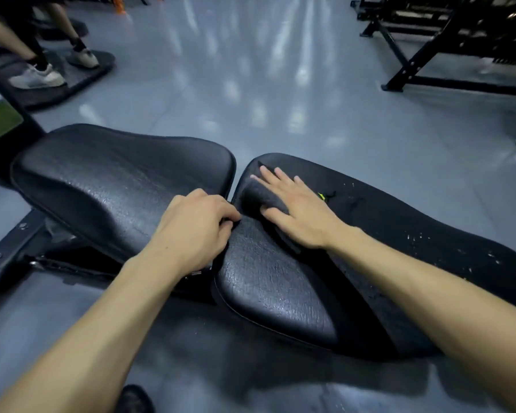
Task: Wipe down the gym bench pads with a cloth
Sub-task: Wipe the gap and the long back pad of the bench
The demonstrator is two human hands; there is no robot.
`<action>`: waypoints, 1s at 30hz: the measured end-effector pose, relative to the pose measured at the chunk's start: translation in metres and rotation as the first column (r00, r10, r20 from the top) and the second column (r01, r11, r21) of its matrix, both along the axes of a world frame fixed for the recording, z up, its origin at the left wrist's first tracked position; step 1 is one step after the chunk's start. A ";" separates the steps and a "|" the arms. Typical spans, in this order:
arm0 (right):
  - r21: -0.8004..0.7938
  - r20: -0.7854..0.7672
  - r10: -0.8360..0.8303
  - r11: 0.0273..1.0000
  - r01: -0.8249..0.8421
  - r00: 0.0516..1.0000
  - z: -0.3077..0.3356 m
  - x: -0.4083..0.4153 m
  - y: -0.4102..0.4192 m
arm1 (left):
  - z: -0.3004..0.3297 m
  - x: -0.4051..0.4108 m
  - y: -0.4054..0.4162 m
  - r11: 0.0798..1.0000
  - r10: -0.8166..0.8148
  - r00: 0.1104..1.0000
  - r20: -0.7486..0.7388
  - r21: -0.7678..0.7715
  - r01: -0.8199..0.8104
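Scene: I saw two black bench pads on a grey gym floor (280,70), with a narrow gap between them.
Left pad: black textured left pad (102,180), bare on top.
Right pad: right pad (274,287) partly covered by a dark cloth (414,234) draped over its far side; white flecks showed on the cloth.
Right hand: my right hand (298,210) lay flat, fingers spread, pressing a grey folded part of the cloth near the pad's top end.
Left hand: my left hand (191,231) was curled at the gap, fingertips pinching the cloth's edge against the right pad.
Background: another person's legs and pale shoes (38,77) on a black plate at upper left; black rack frame (429,55) at upper right.
Near edge: dark shoe toe (134,399) at the bottom.
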State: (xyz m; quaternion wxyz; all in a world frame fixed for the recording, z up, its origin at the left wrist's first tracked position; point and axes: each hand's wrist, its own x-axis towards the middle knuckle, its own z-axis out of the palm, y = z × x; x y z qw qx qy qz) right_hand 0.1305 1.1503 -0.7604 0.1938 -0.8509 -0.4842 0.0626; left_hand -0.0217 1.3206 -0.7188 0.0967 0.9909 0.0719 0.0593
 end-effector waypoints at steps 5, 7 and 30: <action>0.037 -0.103 -0.375 0.924 0.380 0.921 0.008 0.063 0.001 | 0.006 0.002 0.003 0.992 0.047 0.998 -0.052 -0.117 -0.053; -0.006 -0.100 -0.458 0.888 0.460 0.883 0.002 0.077 0.019 | 0.011 0.006 0.006 0.991 0.037 0.995 -0.088 -0.127 -0.048; 0.091 -0.076 -0.485 0.867 0.490 0.871 -0.001 0.086 0.001 | 0.016 0.026 -0.017 0.975 0.095 0.994 -0.052 0.205 -0.083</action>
